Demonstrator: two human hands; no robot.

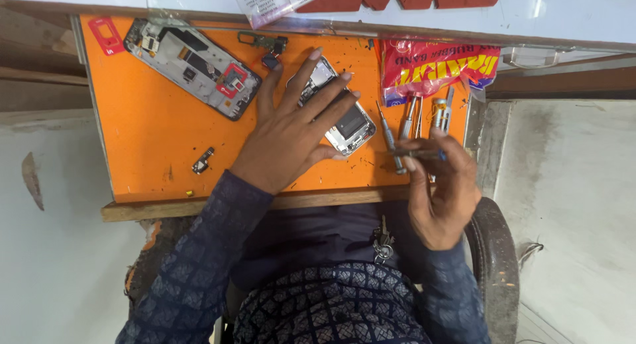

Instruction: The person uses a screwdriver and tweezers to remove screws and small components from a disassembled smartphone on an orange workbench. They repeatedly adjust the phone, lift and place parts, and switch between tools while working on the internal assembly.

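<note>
My left hand (291, 129) lies flat with fingers spread on an opened phone frame (348, 122) on the orange work board (152, 132), pressing it down. My right hand (440, 185) hovers at the board's right edge, fingers pinched around a small thin tool (424, 154) held roughly level. Just beyond that hand lie several small screwdrivers and tweezers (414, 122). A second dismantled phone (192, 59) with exposed circuit parts rests at the board's far left.
A red plastic packet (434, 66) lies at the far right of the board. A small flex part (203, 160) and a connector board (265, 43) lie loose. A red card (106, 34) sits in the far left corner. Keys (383, 241) hang over my lap.
</note>
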